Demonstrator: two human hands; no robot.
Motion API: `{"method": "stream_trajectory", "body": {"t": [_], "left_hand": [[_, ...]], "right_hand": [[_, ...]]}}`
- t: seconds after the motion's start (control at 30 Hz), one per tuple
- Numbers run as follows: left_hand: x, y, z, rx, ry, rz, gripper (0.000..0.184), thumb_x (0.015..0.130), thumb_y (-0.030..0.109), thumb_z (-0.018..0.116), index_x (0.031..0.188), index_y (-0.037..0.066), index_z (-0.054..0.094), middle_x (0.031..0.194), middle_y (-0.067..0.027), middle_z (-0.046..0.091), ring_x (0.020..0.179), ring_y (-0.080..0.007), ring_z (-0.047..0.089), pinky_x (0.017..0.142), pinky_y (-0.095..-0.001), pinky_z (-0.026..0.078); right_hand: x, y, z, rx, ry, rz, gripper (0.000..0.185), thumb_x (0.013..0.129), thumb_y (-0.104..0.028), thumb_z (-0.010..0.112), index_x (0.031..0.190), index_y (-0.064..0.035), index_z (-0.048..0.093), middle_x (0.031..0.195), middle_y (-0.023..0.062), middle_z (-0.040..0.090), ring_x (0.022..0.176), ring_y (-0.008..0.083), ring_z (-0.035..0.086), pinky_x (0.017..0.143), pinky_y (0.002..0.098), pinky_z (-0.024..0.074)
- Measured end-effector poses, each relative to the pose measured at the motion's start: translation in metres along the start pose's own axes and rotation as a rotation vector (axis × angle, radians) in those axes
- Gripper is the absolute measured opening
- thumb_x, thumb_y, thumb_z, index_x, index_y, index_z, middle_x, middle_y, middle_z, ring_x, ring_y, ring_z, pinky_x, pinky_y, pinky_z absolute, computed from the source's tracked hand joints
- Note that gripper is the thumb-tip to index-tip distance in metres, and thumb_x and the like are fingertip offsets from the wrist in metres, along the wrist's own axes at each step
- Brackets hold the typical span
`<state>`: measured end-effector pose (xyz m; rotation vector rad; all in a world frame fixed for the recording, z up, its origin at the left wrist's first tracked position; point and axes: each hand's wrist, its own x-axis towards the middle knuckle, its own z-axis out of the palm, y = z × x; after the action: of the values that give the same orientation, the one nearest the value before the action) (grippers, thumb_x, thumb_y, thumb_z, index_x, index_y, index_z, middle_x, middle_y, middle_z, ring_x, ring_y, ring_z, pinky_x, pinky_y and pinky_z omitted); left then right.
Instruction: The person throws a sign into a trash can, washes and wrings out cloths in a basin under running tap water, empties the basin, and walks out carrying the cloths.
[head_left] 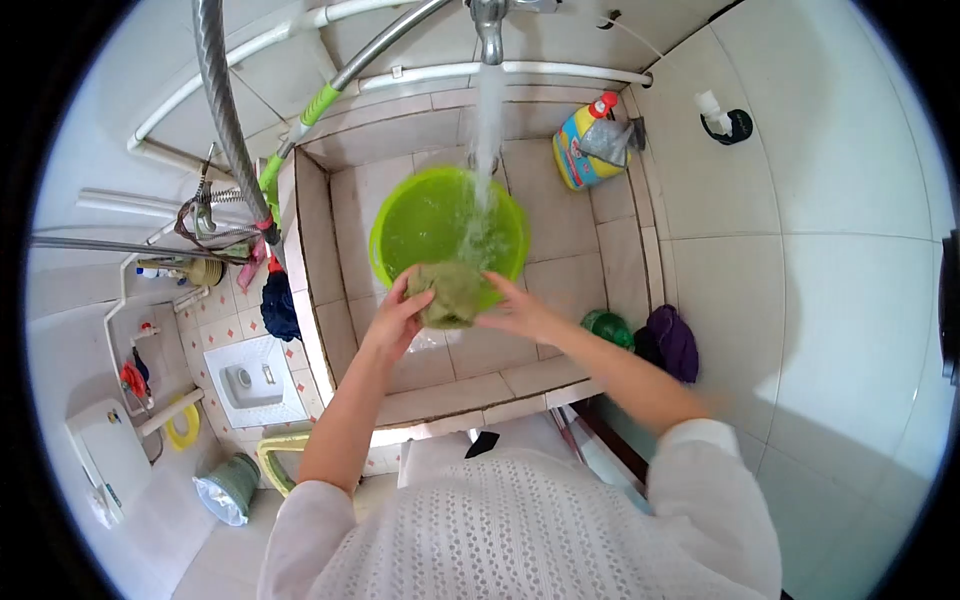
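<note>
An olive-green cloth [450, 294], bunched up, is held between both hands over the near rim of a bright green basin [400, 222]. My left hand [397, 312] grips the cloth's left side, with its fingers bent round it. On the right side, my right hand [515, 307] has its fingers closed at the cloth's edge. Water [489, 120] streams from a metal faucet [489, 32] into the basin and splashes there.
The basin stands in a tiled sink [560, 240]. A yellow detergent bottle [572, 150] with a grey cloth is at the back right. Green [610, 327] and purple [674, 343] items lie right. Mop poles lean left, near a squat toilet [254, 380] and a bin [232, 485].
</note>
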<state>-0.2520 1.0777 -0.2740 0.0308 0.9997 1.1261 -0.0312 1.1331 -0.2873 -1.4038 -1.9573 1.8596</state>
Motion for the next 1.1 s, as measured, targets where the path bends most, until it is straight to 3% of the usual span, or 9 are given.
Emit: {"method": "stream_trajectory", "body": {"t": [0.2,0.37,0.53,0.63,0.73,0.83,0.9,0.93,1.1], "left_hand": [[0.098,-0.037,-0.026,0.411,0.225,0.269,0.074,0.072,-0.008,0.058,0.136,0.010,0.026,0.120,-0.0087,0.047,0.104,-0.0198,0.050,0.086,-0.0316,0.043],[0.176,-0.100,-0.108,0.821,0.368,0.245,0.063,0.075,0.010,0.061,0.132,0.010,0.035,0.117,-0.0112,0.051,0.103,-0.0247,0.051,0.085,-0.0355,0.043],[0.118,-0.025,-0.027,-0.051,0.081,-0.196,0.042,0.084,0.026,0.053,0.122,0.011,0.043,0.117,-0.0117,0.049,0.100,-0.0249,0.052,0.081,-0.0322,0.046],[0.156,-0.037,-0.087,-0.495,-0.734,-0.371,0.044,0.087,0.036,0.048,0.124,0.013,0.040,0.119,-0.0126,0.048,0.103,-0.0271,0.051,0.086,-0.0344,0.044],[0.076,0.017,0.006,-0.238,-0.083,-0.089,0.044,0.091,0.037,0.041,0.124,0.009,0.039,0.106,-0.0085,0.052,0.091,-0.0207,0.053,0.084,-0.0347,0.043],[0.126,-0.039,-0.072,-0.562,-0.476,0.036,0.043,0.091,0.035,0.038,0.125,0.009,0.039,0.109,-0.0073,0.051,0.098,-0.0204,0.049,0.090,-0.0351,0.037],[0.122,-0.061,-0.058,-0.666,-0.404,0.286,0.044,0.090,0.035,0.038,0.125,0.009,0.040,0.120,-0.0069,0.048,0.113,-0.0235,0.043,0.100,-0.0354,0.030],[0.088,-0.030,-0.028,-0.519,0.102,-0.038,0.044,0.089,0.035,0.038,0.125,0.009,0.040,0.119,-0.0058,0.049,0.113,-0.0233,0.044,0.100,-0.0367,0.029],[0.092,-0.041,-0.045,-0.246,0.143,0.110,0.049,0.088,0.036,0.042,0.131,0.015,0.033,0.128,-0.0060,0.043,0.121,-0.0237,0.036,0.101,-0.0466,0.024]], "right_hand": [[0.123,0.049,0.038,0.930,0.488,0.375,0.047,0.080,-0.016,0.057,0.120,0.0011,0.042,0.109,0.0163,0.054,0.096,0.0286,0.054,0.080,0.0369,0.0447],[0.145,0.061,0.048,-0.152,0.688,0.430,0.036,0.076,-0.011,0.054,0.110,0.0021,0.050,0.106,0.0237,0.055,0.090,0.0353,0.056,0.078,0.0390,0.0447],[0.169,0.064,0.036,-0.196,0.243,0.511,0.041,0.081,-0.020,0.052,0.115,0.0018,0.047,0.104,0.0219,0.056,0.096,0.0335,0.055,0.078,0.0402,0.0440],[0.149,0.035,0.107,0.263,0.612,-0.021,0.022,0.078,-0.017,0.057,0.094,-0.0044,0.052,0.083,0.0158,0.060,0.075,0.0261,0.060,0.064,0.0378,0.0460],[0.074,-0.070,0.118,0.220,0.405,-0.435,0.017,0.077,-0.019,0.060,0.083,-0.0089,0.048,0.064,0.0074,0.056,0.059,0.0169,0.057,0.054,0.0298,0.0454],[0.097,-0.068,0.101,-0.088,0.465,-0.842,0.015,0.078,-0.019,0.059,0.086,-0.0126,0.048,0.069,0.0099,0.057,0.060,0.0272,0.058,0.055,0.0364,0.0464],[0.142,-0.038,0.069,-0.062,0.428,-0.453,0.013,0.080,-0.023,0.056,0.087,-0.0150,0.049,0.067,0.0093,0.057,0.057,0.0304,0.057,0.053,0.0401,0.0459],[0.163,-0.017,0.049,-0.311,0.443,-0.304,0.016,0.083,-0.029,0.050,0.092,-0.0155,0.051,0.067,0.0104,0.058,0.058,0.0321,0.057,0.055,0.0413,0.0462],[0.189,0.080,0.031,-0.601,0.562,0.063,0.028,0.082,-0.026,0.051,0.101,-0.0057,0.055,0.089,0.0169,0.061,0.079,0.0294,0.060,0.067,0.0410,0.0469]]}}
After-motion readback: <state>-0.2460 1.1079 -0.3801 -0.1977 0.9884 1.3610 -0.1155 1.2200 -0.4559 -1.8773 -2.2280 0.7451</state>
